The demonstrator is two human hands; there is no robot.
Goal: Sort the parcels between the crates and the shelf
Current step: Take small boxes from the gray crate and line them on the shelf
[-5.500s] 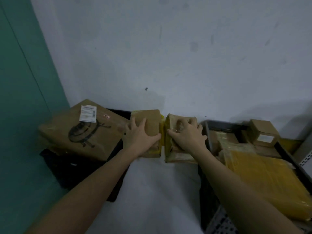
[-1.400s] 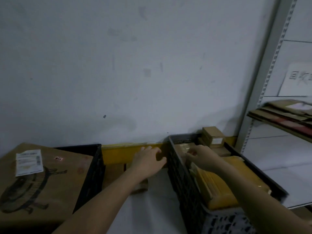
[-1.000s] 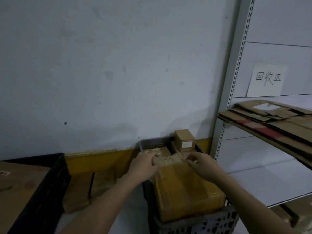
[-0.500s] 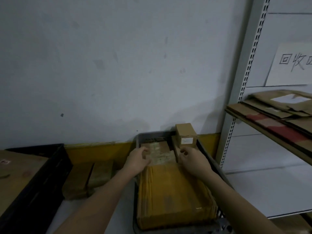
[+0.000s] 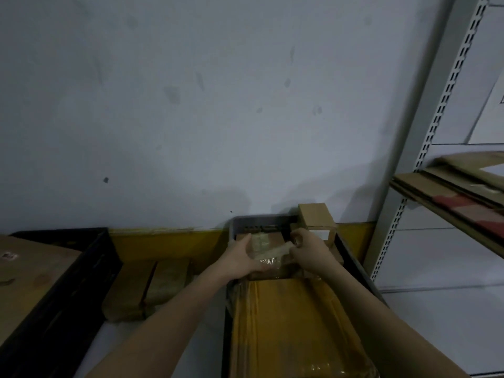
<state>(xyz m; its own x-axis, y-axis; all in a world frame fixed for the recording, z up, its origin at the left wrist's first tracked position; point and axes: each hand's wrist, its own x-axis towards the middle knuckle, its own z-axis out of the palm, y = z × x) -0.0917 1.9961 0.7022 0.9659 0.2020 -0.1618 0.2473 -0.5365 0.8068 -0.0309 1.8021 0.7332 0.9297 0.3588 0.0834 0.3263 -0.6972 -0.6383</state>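
Fingers of both hands curl round a small taped parcel (image 5: pixel 268 253) at the far end of the grey crate (image 5: pixel 357 271): left hand (image 5: pixel 241 259) grips its left side, right hand (image 5: pixel 311 251) pinches its right edge. Big yellow parcel (image 5: pixel 294 328) fills the crate's near part; small box (image 5: pixel 316 221) sits at the back-right corner. Black crate (image 5: pixel 68 285) off to the left, shelf (image 5: pixel 447 197) to the right w/ flat cardboard.

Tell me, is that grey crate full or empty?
Nearly full. The grey crate holds a large yellow parcel, a small cardboard box at the back and a taped parcel between both hands.
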